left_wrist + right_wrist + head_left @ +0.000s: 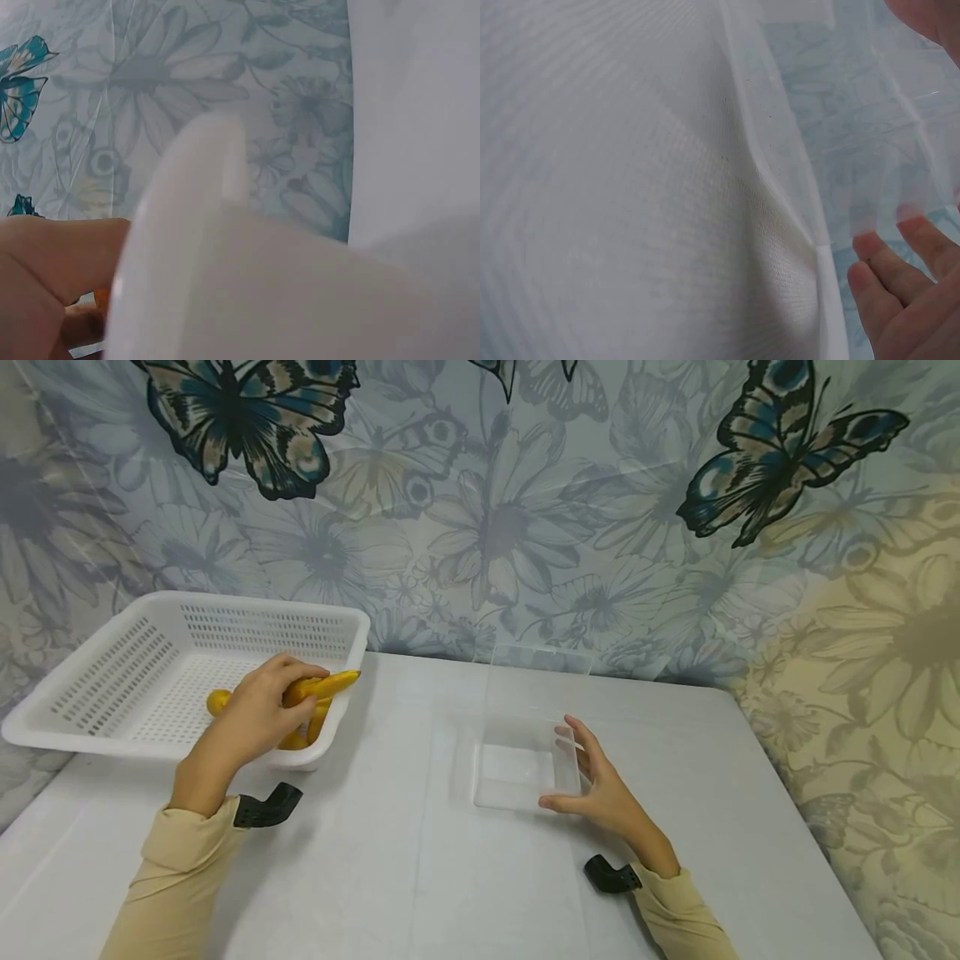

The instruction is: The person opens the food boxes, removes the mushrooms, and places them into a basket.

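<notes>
My left hand [258,706] is over the right part of a white perforated basket [150,750], gripping a slim yellow tapered fruit or vegetable [333,683] with a dark tip. Several similar yellow pieces [294,742] lie in the basket below and beside the hand, partly hidden by it. In the left wrist view, the basket's rim covers most of that hand. My right hand [609,792] holds a clear plastic box [513,793] by its right side, thumb at the front and fingers behind. The right wrist view has fingertips [866,244] against its transparent wall.
A clear flap, seemingly the box's raised lid [540,658], stands at the back. White cloth covers the table [390,843], whose back edge meets a curtain [480,552] with flowers and butterflies. Each wrist carries a black camera mount [267,806].
</notes>
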{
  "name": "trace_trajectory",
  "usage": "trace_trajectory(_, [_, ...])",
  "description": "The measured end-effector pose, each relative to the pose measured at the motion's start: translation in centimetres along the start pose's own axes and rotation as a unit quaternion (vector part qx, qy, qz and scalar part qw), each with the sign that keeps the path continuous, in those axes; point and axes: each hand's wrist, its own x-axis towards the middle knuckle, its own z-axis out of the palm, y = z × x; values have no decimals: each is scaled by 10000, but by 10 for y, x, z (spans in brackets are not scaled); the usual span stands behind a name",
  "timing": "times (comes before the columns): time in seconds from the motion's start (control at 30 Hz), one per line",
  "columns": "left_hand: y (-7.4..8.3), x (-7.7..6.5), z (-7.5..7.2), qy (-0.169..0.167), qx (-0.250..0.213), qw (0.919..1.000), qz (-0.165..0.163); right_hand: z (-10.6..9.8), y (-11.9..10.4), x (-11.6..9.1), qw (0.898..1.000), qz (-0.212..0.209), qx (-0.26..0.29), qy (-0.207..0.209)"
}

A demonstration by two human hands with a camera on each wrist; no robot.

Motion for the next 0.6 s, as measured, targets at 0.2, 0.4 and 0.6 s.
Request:
trace_trajectory(0.2, [-7,-1,-5,-291,196,9987,-379,1,0,-1,10000,-57,-49,-26])
trace_trajectory(0.4, [-13,0,-7,-495,537,9956,-587,-1,0,-3,10000,-63,-62,-9])
trace_trajectory(0.6, [-20,2,-4,-758,605,9932,-648,-1,-1,-2,10000,-21,-75,-35])
